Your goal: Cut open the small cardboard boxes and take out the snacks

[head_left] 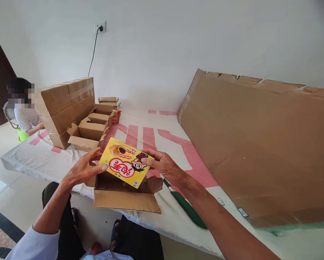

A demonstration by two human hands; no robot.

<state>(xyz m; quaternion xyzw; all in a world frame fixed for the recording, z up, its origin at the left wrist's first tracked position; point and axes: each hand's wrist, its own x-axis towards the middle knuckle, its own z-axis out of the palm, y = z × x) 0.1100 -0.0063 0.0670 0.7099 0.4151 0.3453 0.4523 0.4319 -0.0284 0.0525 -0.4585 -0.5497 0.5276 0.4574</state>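
A yellow snack box [124, 162] with a cartoon face and a picture of a cream puff is held tilted above an open cardboard carton [126, 200]. My right hand [162, 164] grips its right end, thumb on the printed face. At its left end is my left hand [86, 168], thumb against the edge and fingers reaching behind. The carton's front flap hangs outward. Much of its inside is hidden under the yellow box and in shadow.
Taped cartons [67, 108] are stacked at the left, beside a row of open cartons [93, 128]. A large cardboard sheet [262, 144] leans at the right. A green and black long object [187, 209] lies near my right forearm. Another person [28, 117] sits at the far left.
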